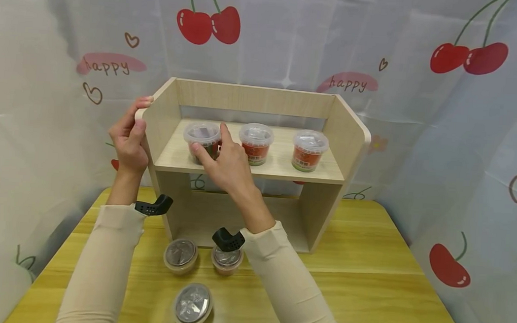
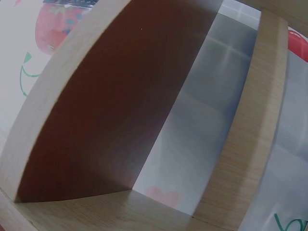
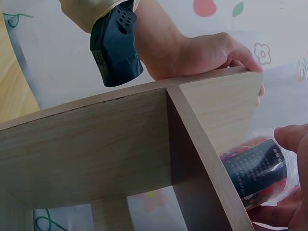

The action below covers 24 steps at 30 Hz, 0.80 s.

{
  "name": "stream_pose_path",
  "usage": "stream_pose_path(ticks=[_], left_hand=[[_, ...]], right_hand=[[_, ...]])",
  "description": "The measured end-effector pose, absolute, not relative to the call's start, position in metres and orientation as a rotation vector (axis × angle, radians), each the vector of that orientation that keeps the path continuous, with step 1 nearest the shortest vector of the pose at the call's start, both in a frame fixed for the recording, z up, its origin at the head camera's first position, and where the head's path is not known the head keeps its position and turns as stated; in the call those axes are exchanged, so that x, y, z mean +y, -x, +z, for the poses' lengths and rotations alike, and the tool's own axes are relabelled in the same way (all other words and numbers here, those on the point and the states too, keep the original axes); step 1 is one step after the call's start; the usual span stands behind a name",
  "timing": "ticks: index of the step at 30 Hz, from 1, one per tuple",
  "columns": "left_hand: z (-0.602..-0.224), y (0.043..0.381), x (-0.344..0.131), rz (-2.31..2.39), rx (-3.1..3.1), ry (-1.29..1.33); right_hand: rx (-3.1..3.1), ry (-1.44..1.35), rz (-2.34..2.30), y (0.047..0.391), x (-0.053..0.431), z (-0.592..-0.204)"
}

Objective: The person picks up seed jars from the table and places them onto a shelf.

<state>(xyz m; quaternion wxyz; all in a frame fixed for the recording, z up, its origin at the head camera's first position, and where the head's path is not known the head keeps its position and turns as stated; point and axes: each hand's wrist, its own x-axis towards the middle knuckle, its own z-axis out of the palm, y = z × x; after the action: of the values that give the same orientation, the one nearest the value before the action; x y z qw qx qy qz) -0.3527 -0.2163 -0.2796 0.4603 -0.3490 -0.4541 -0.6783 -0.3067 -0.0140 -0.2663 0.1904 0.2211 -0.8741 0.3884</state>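
Note:
A small wooden two-tier shelf (image 1: 255,99) stands on the table. My left hand (image 1: 128,141) holds the upper edge of its left side panel. On the upper board, my right hand (image 1: 232,169) grips the leftmost plastic cup (image 1: 201,132), thumb at the near side and index finger along the right. In the right wrist view this cup (image 3: 257,168) shows a dark printed label between thumb and fingers. Two similar clear-lidded cups with red labels, a middle one (image 1: 256,144) and a right one (image 1: 309,151), stand beside it in a row.
Three cups with silvery lids stand on the yellow wooden table (image 1: 367,277): a left one (image 1: 180,255), one partly under the right wrist camera (image 1: 226,261), and a nearer one (image 1: 193,305). A cherry-printed curtain (image 1: 283,44) hangs behind and at both sides.

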Motion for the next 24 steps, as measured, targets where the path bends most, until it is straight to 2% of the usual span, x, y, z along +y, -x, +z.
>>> stream_pose_path(ticks=[12, 24], left_hand=[[-0.278, 0.352, -0.216, -1.683, -1.107, 0.860], [-0.276, 0.347, -0.212, -1.701, -1.101, 0.843]], right_hand=[[-2.474, -0.577, 1.143, 0.301, -0.014, -0.265], [-2.457, -0.551, 1.300, 0.267, 0.001, -0.262]])
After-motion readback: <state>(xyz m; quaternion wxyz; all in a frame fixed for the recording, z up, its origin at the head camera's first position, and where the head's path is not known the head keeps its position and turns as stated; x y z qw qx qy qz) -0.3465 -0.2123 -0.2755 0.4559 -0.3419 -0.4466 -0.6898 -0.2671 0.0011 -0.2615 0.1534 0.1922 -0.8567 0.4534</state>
